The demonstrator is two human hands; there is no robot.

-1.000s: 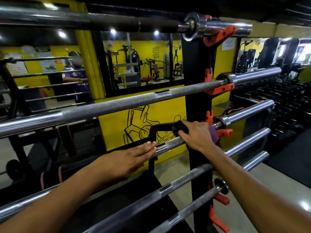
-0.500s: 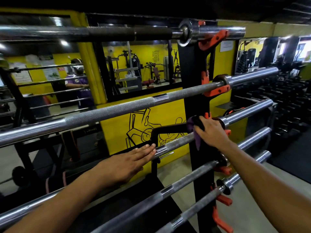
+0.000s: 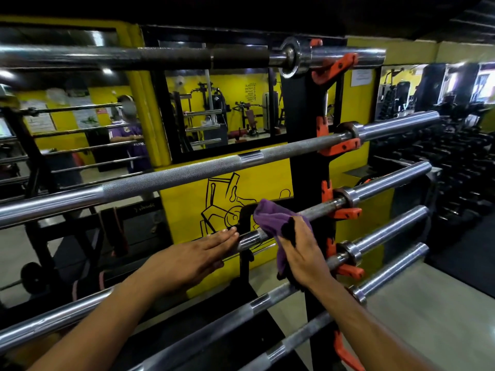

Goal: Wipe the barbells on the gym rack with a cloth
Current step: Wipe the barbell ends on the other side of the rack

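Note:
Several chrome barbells lie across a black upright rack (image 3: 305, 167) on orange hooks. My left hand (image 3: 192, 257) lies flat with straight fingers on the third barbell (image 3: 318, 208), fingertips near a smooth ring on the shaft. My right hand (image 3: 302, 253) holds a purple cloth (image 3: 273, 219) draped over that same bar, just left of the rack post. The cloth hides the stretch of bar under it. Above it runs the knurled second barbell (image 3: 174, 175), and the top barbell (image 3: 160, 56) sits highest.
Two lower barbells (image 3: 388, 226) run under my arms. Orange hooks (image 3: 345, 212) stick out of the post. A yellow wall with a black drawing (image 3: 227, 199) and mirrors stands behind. Dumbbell racks (image 3: 460, 162) fill the right side. Tiled floor (image 3: 428, 303) lies at lower right.
My right hand has slid left along the third bar, away from the collar and post, with the cloth bunched above it. The left hand has stayed flat on the bar.

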